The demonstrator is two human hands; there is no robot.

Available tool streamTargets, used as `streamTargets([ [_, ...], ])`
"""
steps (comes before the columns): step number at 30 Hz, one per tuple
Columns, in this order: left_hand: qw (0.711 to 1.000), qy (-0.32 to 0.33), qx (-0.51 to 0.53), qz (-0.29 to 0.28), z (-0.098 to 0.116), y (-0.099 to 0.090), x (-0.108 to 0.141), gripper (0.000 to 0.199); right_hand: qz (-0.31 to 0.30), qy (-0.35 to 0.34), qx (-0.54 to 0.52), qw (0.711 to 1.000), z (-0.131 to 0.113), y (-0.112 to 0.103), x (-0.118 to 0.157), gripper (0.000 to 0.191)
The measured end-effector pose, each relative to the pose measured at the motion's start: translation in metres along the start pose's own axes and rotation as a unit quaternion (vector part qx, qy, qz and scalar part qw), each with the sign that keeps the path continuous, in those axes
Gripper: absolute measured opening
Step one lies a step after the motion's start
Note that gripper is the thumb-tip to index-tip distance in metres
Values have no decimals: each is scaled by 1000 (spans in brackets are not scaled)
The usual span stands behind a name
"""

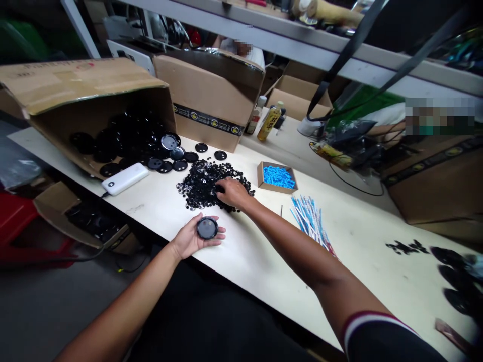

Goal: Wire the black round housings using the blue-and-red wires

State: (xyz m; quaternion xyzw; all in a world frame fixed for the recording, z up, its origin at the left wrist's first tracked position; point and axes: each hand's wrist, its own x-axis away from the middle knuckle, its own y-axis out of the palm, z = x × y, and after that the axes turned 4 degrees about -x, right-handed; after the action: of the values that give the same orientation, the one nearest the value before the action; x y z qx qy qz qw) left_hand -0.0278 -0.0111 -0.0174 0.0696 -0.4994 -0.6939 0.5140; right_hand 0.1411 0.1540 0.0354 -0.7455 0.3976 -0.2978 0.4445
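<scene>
My left hand (190,238) is palm up over the table's near edge and holds a round black plastic cap (207,228), its thumb and fingers around the rim. Farther forward, my right hand (233,194) reaches into a heap of small black round parts (202,187). Its fingers are bent down among them, and whether a part is pinched there is hidden. Behind the heap, larger black discs (169,143) spill from a tipped cardboard box (94,83). A small carton of blue pieces (279,177) stands to the right of the heap.
A white power bank (125,179) lies at the left table edge. Blue and white wires (311,221) lie right of my forearm. Bottles (270,122) and a large carton (211,100) stand behind. Black parts (407,247) lie at the right. Other people sit across the table.
</scene>
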Motion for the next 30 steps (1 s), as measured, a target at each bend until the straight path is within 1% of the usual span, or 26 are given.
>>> streamTargets([
  [3, 1000, 3, 2, -2, 0, 0, 0, 54, -12, -13, -5, 1000, -2, 3, -10, 35],
  [6, 1000, 4, 5, -3, 0, 0, 0, 55, -5, -16, -33, 999, 0, 2, -11, 27],
  [10, 1000, 11, 14, -4, 0, 0, 2, 57, 20, -3, -112, 994, 7, -1, -5, 20],
  [13, 1000, 17, 23, -10, -1, -1, 2, 57, 35, 32, -194, 980, 16, 2, 1, 12],
  [14, 999, 20, 25, -12, -1, -1, 2, 57, 39, 48, -222, 973, 19, 3, 3, 12],
  [18, 999, 23, 30, -21, -1, -3, 2, 57, 53, 102, -318, 941, 27, 10, 10, 23],
  [22, 999, 28, 28, -20, -2, -4, 2, 55, 62, 127, -372, 917, 28, 11, 17, 29],
  [26, 999, 32, 34, -21, -1, -2, 3, 54, 84, 137, -378, 912, 26, 12, 25, 27],
  [30, 999, 33, 33, -21, -1, -2, 3, 54, 119, 126, -346, 922, 27, 15, 34, 24],
])
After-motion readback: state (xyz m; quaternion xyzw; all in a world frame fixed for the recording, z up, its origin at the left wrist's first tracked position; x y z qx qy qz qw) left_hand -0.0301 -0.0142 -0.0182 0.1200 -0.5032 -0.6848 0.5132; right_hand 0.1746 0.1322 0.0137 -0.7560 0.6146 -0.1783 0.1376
